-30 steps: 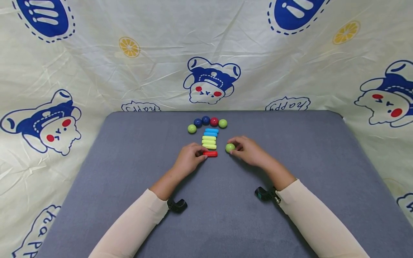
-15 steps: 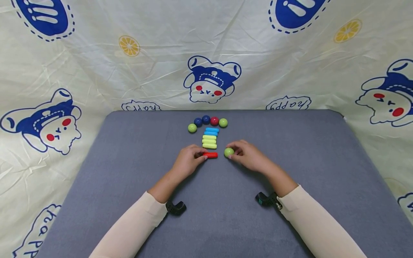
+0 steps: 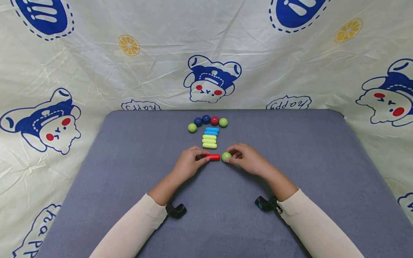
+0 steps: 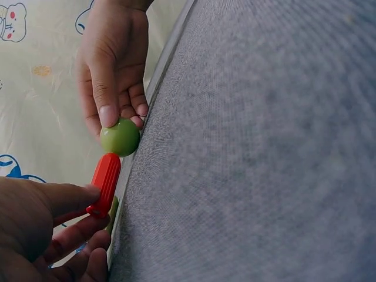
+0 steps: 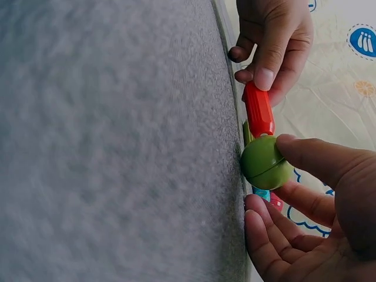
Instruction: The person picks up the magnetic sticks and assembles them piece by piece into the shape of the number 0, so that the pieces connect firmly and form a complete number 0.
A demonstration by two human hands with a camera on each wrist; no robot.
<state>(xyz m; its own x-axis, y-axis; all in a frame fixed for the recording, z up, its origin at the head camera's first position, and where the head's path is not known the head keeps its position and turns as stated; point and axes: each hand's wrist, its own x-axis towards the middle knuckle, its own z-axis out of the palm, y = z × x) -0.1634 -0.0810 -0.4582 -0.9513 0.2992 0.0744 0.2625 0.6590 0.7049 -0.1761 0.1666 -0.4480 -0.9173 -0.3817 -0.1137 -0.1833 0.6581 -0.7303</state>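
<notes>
While the left hand (image 3: 188, 164) pinches the left end of the red stick (image 3: 213, 156) between thumb and fingers, the right hand (image 3: 246, 159) pinches the green ball (image 3: 226, 156) between thumb and forefinger. The ball sits at the right end of the stick; both wrist views show the ball (image 4: 120, 137) touching the stick tip (image 4: 106, 183). Stick and ball lie low over the grey bench (image 3: 290, 150), near its middle, just in front of a stack of sticks. That stack consists of 3 yellow-green sticks (image 3: 209, 141) and 2 blue sticks (image 3: 211, 131), laid side by side in a column. Beyond the column, 5 balls form a shallow arc: 1 green ball at the left (image 3: 192, 127), 2 dark blue balls (image 3: 202, 120), 1 red ball (image 3: 214, 120) and 1 green ball at the right (image 3: 223, 122). A cartoon-printed cloth (image 3: 96, 64) hangs behind the bench. Both forearms wear cream sleeves (image 3: 135, 225), each with a black wrist mount (image 3: 175, 209).
</notes>
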